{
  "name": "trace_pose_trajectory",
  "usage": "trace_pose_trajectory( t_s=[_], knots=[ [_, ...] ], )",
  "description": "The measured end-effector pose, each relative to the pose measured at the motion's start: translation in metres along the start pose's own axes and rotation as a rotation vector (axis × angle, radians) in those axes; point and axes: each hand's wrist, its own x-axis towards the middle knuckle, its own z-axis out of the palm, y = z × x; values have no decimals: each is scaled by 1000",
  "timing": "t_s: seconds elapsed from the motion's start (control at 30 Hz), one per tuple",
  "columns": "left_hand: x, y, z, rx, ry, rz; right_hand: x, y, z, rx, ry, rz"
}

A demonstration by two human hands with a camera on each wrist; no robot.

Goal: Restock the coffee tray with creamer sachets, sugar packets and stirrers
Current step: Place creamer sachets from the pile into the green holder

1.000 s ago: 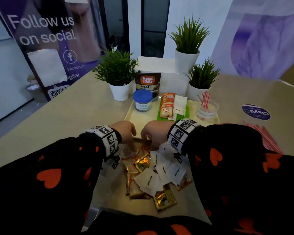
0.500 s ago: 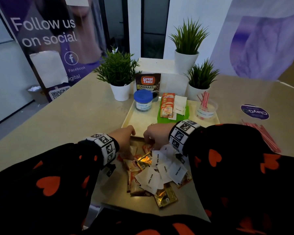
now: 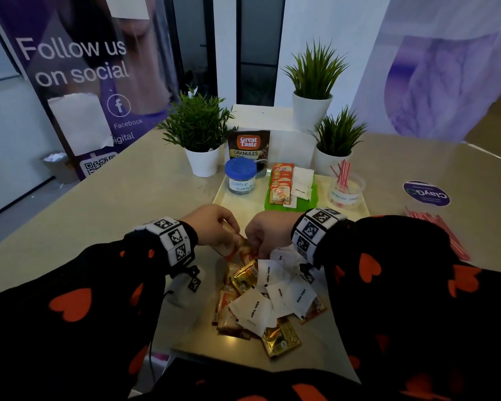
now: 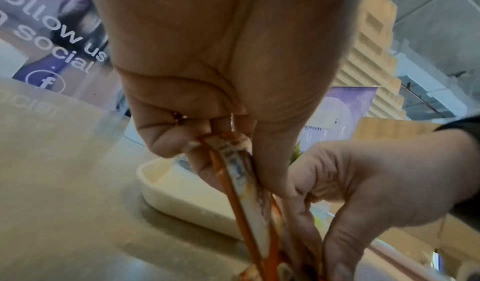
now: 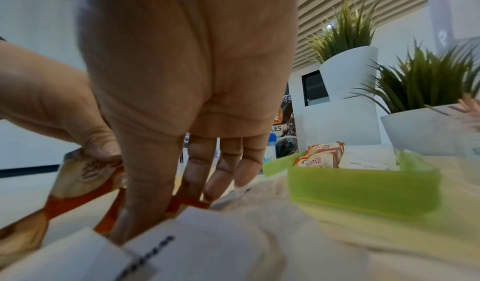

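Left hand (image 3: 211, 224) curled, its grip pinching orange creamer sachets (image 3: 233, 244) between thumb and fingers; the left wrist view shows them edge-on, a thin stack (image 4: 249, 199) hanging down from the fingertips. Right hand (image 3: 268, 230) just beside it, fingers pointing down into the loose pile (image 3: 266, 299) of sachets and white sugar packets on the table (image 3: 113, 204); fingertips (image 5: 145, 203) touch an orange sachet, whether they hold it cannot be told. Pile lies directly below and behind both hands, toward the person. Tray (image 3: 232, 201) sits just beyond the hands, holding a blue-lidded jar (image 3: 240, 176), a green bin (image 5: 363, 187) with creamer and sugar, and a cup of stirrers (image 3: 344, 186). More stirrers (image 3: 437, 235) lie on the table well right of the right hand.
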Motion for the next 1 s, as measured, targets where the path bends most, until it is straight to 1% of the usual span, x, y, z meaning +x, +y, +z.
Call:
trace_pose_trajectory(
  t_s=[0.13, 0.2, 0.4, 0.47, 0.53, 0.63, 0.73, 0.8, 0.9, 1.0],
  knots=[
    [4, 7, -5, -158, 108, -25, -6, 5, -10, 209, 25, 16],
    [8, 9, -6, -217, 165, -32, -8, 12, -15, 298, 61, 30],
    [23, 18, 0, -413, 296, -111, -3, 44, -21, 599, 276, 158],
    [31, 23, 5, -502, 309, -123, -2, 55, -23, 689, 327, 216],
    [39, 29, 8, -543, 299, -112, -1, 64, -27, 757, 388, 267],
    [50, 42, 13, -530, 227, -59, -1, 77, -37, 785, 477, 314],
    [61, 54, 19, -441, 164, 46, 6, 93, -49, 767, 564, 346],
    [67, 59, 24, -355, 140, 84, 11, 101, -55, 718, 560, 382],
    [77, 65, 31, -185, 127, 95, 21, 110, -59, 593, 514, 453],
    [87, 65, 37, -68, 118, 61, 34, 115, -58, 556, 491, 464]
  ],
)
